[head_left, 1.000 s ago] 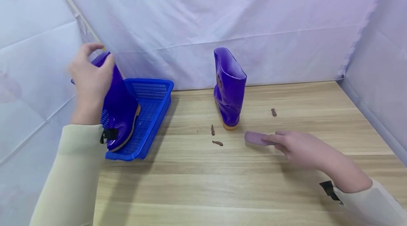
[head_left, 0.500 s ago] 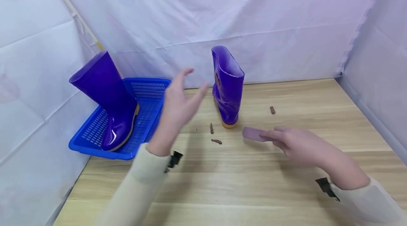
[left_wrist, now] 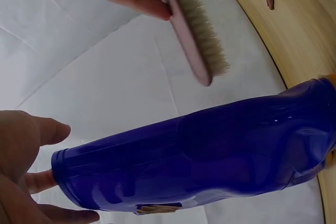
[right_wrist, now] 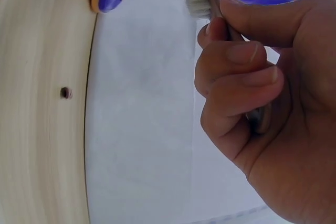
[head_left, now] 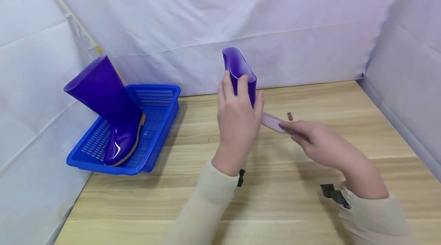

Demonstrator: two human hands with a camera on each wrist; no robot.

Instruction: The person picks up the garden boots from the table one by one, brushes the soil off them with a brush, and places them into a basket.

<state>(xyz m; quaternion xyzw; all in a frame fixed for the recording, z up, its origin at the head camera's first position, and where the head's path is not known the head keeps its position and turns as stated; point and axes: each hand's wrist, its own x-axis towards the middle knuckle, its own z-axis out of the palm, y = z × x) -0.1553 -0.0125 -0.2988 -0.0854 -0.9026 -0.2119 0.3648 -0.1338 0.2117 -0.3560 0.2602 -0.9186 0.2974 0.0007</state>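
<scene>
A purple rain boot (head_left: 237,62) stands upright on the table, its white-lined opening facing up. My left hand (head_left: 237,118) is at its top edge. In the left wrist view one finger reaches over the boot's (left_wrist: 210,148) rim, and the thumb stands apart from the shaft. A brown patch (left_wrist: 157,209) marks the shaft. My right hand (head_left: 320,143) grips a pinkish scrub brush (head_left: 273,121) by its handle, close to the boot's right side. Pale bristles (left_wrist: 202,27) show in the left wrist view, apart from the boot.
At the left, a second purple boot (head_left: 118,103) leans in a blue plastic basket (head_left: 165,132). A small brown piece (head_left: 290,116) lies on the wooden table (head_left: 275,199) behind the brush. White cloth (head_left: 310,15) hangs along the back and sides.
My left hand has let go of the boot in the basket and moved right to the standing boot's top. The brush in my right hand has risen slightly. Left hand now hides two brown bits.
</scene>
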